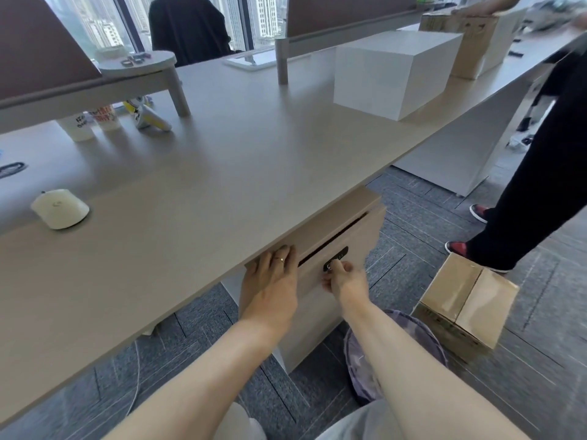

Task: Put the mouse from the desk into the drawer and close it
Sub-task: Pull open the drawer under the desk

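A cream-white mouse (pixel 60 208) lies on the beige desk (pixel 222 173) at the far left, well away from both hands. Under the desk's front edge hangs a beige drawer unit (pixel 343 236); its top drawer shows a narrow dark gap along its upper edge. My left hand (pixel 273 281) lies flat with spread fingers on the drawer front, just below the desk edge. My right hand (pixel 341 279) pinches the small black lock (pixel 335 258) on the drawer front, its fingers closed on it.
A white box (pixel 390 71) and a cardboard box (pixel 476 39) stand on the desk at the back right. Cups (pixel 92 122) sit at the back left. On the floor are a cardboard box (pixel 467 300) and a purple bin (pixel 394 354). Another person's legs (pixel 540 173) stand at right.
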